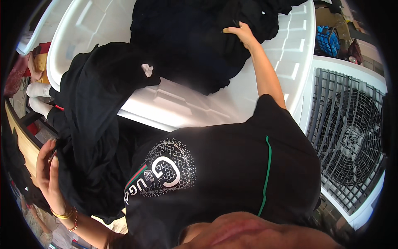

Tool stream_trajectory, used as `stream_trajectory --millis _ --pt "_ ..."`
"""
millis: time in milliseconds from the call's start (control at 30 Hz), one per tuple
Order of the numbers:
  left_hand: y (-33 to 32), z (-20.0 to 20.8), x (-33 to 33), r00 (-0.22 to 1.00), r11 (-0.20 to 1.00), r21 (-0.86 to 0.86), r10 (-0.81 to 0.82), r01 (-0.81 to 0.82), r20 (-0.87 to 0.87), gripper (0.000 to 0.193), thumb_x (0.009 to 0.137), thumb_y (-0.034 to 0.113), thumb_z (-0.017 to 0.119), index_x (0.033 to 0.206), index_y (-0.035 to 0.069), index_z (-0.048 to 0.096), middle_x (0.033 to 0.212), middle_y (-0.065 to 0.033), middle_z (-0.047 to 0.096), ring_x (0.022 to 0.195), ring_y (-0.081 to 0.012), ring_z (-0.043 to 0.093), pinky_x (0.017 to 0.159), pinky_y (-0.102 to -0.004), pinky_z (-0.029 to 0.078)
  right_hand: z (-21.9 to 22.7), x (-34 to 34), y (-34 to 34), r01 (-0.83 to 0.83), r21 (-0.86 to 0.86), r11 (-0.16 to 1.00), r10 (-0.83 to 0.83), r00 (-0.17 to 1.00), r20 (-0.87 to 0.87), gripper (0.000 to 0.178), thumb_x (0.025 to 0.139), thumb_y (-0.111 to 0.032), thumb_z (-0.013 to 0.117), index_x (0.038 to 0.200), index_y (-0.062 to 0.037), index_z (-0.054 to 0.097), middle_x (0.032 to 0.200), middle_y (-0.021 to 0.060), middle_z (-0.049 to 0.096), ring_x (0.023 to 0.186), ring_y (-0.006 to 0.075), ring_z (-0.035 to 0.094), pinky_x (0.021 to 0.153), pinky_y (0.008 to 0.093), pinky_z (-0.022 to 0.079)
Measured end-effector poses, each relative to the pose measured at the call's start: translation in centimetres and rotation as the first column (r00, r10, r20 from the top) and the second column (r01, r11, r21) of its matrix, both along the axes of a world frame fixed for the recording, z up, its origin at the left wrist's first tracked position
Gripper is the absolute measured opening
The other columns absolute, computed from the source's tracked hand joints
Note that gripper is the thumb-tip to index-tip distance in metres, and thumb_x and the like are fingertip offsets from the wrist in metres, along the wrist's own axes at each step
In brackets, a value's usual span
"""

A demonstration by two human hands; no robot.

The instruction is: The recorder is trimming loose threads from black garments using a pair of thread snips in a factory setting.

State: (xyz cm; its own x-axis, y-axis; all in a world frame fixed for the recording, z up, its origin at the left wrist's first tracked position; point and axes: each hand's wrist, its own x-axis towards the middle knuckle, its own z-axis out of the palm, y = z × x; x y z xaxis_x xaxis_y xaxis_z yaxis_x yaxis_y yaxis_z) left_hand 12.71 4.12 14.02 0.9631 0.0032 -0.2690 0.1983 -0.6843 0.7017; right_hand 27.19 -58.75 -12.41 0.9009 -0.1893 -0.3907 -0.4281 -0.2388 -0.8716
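A large white plastic bin (182, 99) lies in front of me with a heap of black garments (186, 45) in it. Over its near left edge hangs another black garment (91, 91), which falls toward my lap and shows a small white label (147, 70). At the lower left, my left hand (50, 178) is raised, its fingertips closed on the edge of this hanging garment. My right arm stretches across the bin. My right hand (242, 34) is closed over the heap, thumb pointing left; a small dark shape by its fingers blends into the black cloth.
To my right stands a white fan (348, 137) with a dark grille, close beside the bin. Beyond it is a blue item in a dark wire basket (328, 41). On the left are a person's white-socked feet (39, 97) and a wooden edge (20, 141).
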Motion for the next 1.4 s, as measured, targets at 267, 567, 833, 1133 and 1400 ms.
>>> stream_trajectory --millis 267,567,833,1133,1400 --pt "-10.4 -2.3 7.6 0.956 0.799 -0.58 -0.269 0.156 -0.113 0.047 0.1 0.018 0.051 0.142 -0.001 0.046 0.137 -0.0184 0.055 0.127 -0.0235 0.053 0.105 -0.0358 0.041 9.2 -0.9 7.6 -0.131 0.157 0.979 0.086 0.961 0.264 0.027 0.078 -0.006 0.068 0.102 0.0047 0.067 0.095 0.0128 0.072 0.091 0.0186 0.069 0.087 0.0316 0.054" --pt "-17.2 -7.4 12.5 0.798 0.212 -0.921 -0.461 -0.326 -0.389 0.056 0.099 0.044 0.053 0.14 0.006 0.049 0.129 -0.0122 0.061 0.115 -0.0224 0.06 0.095 -0.0346 0.051 18.2 -3.5 21.3 -0.712 0.206 0.671 0.455 0.615 0.644 0.03 0.072 -0.005 0.079 0.099 0.0006 0.066 0.092 0.0037 0.071 0.087 0.013 0.065 0.085 0.0289 0.049" --pt "-15.1 0.4 7.4 0.993 0.201 -0.974 -0.027 -0.108 -0.115 0.051 0.093 0.018 0.06 0.139 0.0 0.047 0.132 -0.0148 0.057 0.121 -0.0222 0.057 0.103 -0.0358 0.047 28.7 -6.0 28.6 -0.884 -0.019 0.466 0.665 0.336 0.666 0.043 0.065 0.0 0.08 0.106 0.0034 0.067 0.096 0.0074 0.071 0.093 0.0138 0.066 0.085 0.0272 0.051" --pt "-4.5 8.1 -6.6 0.715 0.298 -0.943 0.627 0.148 0.311 0.032 0.093 0.011 0.059 0.12 -0.006 0.064 0.115 -0.011 0.069 0.106 -0.0187 0.065 0.097 -0.0302 0.048 35.9 -7.1 41.0 -0.906 -0.42 -0.062 0.646 -0.357 0.675 0.069 0.057 -0.007 0.085 0.12 0.0078 0.06 0.112 0.0115 0.069 0.102 0.0191 0.065 0.091 0.0307 0.049" --pt "-1.3 3.9 -17.0 0.388 0.516 -0.843 0.815 -0.151 0.43 0.046 0.095 0.015 0.056 0.136 -0.006 0.053 0.139 -0.0171 0.055 0.127 -0.0245 0.053 0.111 -0.0378 0.038 32.1 -11.3 46.6 -0.991 -0.077 0.112 0.444 -0.019 0.896 0.034 0.079 -0.023 0.078 0.097 0.0037 0.067 0.08 0.0118 0.069 0.078 0.0156 0.064 0.075 0.0277 0.05"
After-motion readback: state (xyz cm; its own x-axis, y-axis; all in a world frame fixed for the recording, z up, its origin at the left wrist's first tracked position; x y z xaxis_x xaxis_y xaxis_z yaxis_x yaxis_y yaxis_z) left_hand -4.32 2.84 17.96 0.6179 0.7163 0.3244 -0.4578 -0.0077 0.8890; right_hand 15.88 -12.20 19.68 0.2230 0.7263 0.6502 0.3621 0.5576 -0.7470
